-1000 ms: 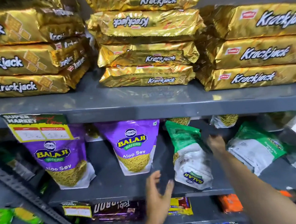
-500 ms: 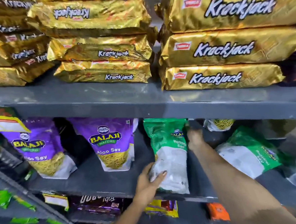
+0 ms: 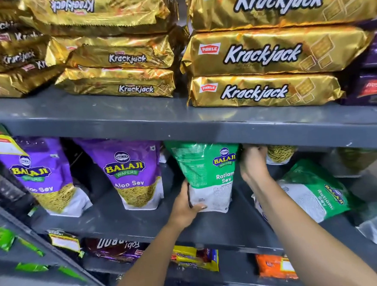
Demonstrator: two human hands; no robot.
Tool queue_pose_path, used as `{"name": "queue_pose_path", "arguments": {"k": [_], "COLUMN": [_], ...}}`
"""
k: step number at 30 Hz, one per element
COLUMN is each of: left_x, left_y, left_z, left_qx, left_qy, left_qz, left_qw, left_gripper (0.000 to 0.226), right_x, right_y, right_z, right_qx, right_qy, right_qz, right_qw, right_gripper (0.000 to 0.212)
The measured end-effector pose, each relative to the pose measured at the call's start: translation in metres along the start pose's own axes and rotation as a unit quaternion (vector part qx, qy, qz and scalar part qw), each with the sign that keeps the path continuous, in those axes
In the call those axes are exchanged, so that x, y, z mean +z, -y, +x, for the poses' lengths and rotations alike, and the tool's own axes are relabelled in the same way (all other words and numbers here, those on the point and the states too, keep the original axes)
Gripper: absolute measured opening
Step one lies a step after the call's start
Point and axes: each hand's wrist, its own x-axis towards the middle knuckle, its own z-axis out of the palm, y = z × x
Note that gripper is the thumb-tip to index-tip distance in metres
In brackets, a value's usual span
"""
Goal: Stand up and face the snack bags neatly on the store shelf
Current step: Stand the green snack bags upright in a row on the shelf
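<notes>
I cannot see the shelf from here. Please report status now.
Left hand gripping upright green Ratlami Sev bag at its base. Right hand at its top edge. Second green bag lying tilted, right.

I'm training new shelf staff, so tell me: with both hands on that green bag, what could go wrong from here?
1. The green bag is twisted, its front turned partly sideways; let go now and it could stay badly faced or tip over.
2. The right hand is reaching close to a fallen green bag lying flat; the arm could shove it further askew.
3. The left hand grips only the bag's bottom corner, which might crumple.
</notes>
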Motion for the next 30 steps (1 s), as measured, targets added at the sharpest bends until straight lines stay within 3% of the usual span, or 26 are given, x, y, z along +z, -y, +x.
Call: {"name": "queue_pose_path", "arguments": {"k": [3, 5, 7, 10, 12, 14, 18, 25, 28, 30], "left_x": [-0.006, -0.014, -0.023, -0.031, -0.029, -0.023, -0.023, -0.030, -0.021, -0.001], "left_y": [-0.004, -0.017, -0.040, -0.081, -0.106, -0.122, -0.119, -0.129, -0.129, -0.119], "left_z": [0.008, 0.010, 0.011, 0.019, 0.026, 0.030, 0.034, 0.032, 0.022, 0.000], "left_qx": [-0.006, -0.021, -0.023, -0.013, 0.021, 0.053, 0.087, 0.093, 0.076, 0.022], "left_qy": [0.028, 0.068, 0.044, -0.040, -0.096, -0.142, -0.200, -0.231, -0.245, -0.292], "left_qz": [-0.003, -0.080, -0.202, -0.372, -0.407, -0.395, -0.360, -0.309, -0.305, -0.311], "left_qw": [1.000, 0.994, 0.978, 0.927, 0.908, 0.906, 0.907, 0.918, 0.917, 0.904], "left_gripper": [0.105, 0.107, 0.079, 0.035, 0.012, 0.016, 0.019, 0.021, 0.012, 0.029], "right_x": [-0.013, -0.021, -0.033, -0.063, -0.078, -0.087, -0.089, -0.091, -0.092, -0.096], "right_y": [0.004, 0.004, 0.000, -0.019, -0.036, -0.053, -0.069, -0.074, -0.073, -0.073], "right_z": [0.004, 0.003, -0.007, -0.029, -0.046, -0.058, -0.067, -0.070, -0.070, -0.071], "right_qx": [-0.010, 0.013, 0.043, 0.091, 0.094, 0.084, 0.018, -0.006, 0.018, 0.065], "right_qy": [0.019, 0.051, 0.094, 0.150, 0.196, 0.205, 0.154, 0.142, 0.171, 0.180], "right_qz": [-0.058, -0.085, -0.100, -0.186, -0.288, -0.368, -0.456, -0.462, -0.437, -0.381], "right_qw": [0.998, 0.995, 0.990, 0.967, 0.933, 0.903, 0.876, 0.875, 0.883, 0.904], "right_gripper": [0.049, 0.037, 0.030, 0.083, 0.100, 0.107, 0.097, 0.093, 0.096, 0.094]}}
